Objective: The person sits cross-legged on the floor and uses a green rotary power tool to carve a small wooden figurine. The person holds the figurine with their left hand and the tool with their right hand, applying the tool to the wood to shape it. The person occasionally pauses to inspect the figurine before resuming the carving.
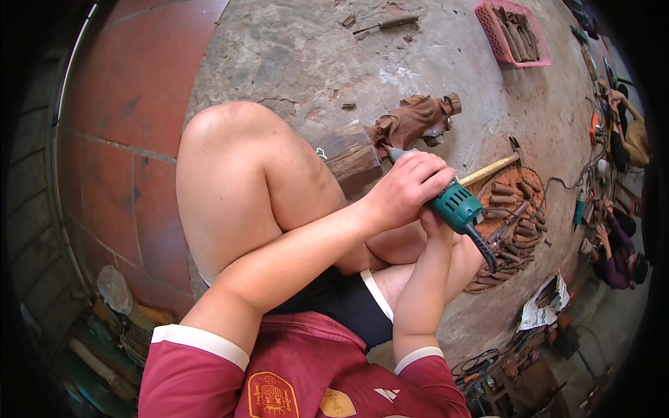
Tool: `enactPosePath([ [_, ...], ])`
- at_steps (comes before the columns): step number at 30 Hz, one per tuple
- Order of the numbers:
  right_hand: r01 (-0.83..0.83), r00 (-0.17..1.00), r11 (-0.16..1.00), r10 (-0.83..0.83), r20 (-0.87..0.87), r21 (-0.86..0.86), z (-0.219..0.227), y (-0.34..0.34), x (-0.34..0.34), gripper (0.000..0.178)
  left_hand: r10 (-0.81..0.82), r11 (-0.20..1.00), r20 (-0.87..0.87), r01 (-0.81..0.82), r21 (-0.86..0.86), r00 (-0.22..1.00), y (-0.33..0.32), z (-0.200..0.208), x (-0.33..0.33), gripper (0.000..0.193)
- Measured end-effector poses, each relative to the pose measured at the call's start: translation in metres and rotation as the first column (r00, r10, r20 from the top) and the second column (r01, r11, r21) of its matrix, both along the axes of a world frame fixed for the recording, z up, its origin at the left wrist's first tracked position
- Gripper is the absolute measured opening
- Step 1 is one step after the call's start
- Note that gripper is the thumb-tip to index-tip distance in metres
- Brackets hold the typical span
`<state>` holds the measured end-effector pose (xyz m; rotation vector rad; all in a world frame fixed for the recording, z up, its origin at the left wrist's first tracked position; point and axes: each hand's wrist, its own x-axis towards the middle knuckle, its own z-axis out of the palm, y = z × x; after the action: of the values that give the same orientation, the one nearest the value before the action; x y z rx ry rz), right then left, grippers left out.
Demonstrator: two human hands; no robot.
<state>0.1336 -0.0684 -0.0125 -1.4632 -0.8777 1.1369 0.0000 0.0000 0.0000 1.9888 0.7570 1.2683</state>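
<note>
A green die grinder (456, 205) with a black cord is in both my hands, pointing up and left. My left hand (416, 182) wraps over its body from above. Below it, my right hand (435, 226) closes round the tool from underneath, its fingers mostly hidden. The grinder's tip meets the lower end of a brown wooden carving (414, 120) with draped folds. That carving lies tilted on its side, joined to or resting against a rough wood block (346, 152) beside my bent leg; I cannot tell which.
Right of my hands, several wood-handled chisels (512, 244) lie on reddish sawdust, beside a yellow-handled hammer (491, 170). A pink basket (493, 36) of wood-handled tools stands at the far right. Another chisel (394, 24) lies farther ahead. Two people (620, 244) sit at the right rim.
</note>
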Motion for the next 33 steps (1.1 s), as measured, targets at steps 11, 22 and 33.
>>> enactPosePath([
  [11,-0.014,0.998,0.996,0.009,0.060,0.092,0.010,0.001,0.010,0.081,0.008,1.000,0.054,-0.008,0.008,0.999,-0.001,0.004,0.011,0.051],
  [22,-0.012,0.996,0.996,0.003,0.094,0.093,0.009,0.000,0.007,0.076,0.014,1.000,0.051,-0.014,0.016,0.999,-0.001,0.002,0.010,0.049],
  [33,-0.044,0.997,0.991,0.035,0.075,0.129,0.012,0.001,0.006,0.082,0.003,1.000,0.047,-0.003,-0.003,0.999,-0.001,0.002,0.008,0.052],
])
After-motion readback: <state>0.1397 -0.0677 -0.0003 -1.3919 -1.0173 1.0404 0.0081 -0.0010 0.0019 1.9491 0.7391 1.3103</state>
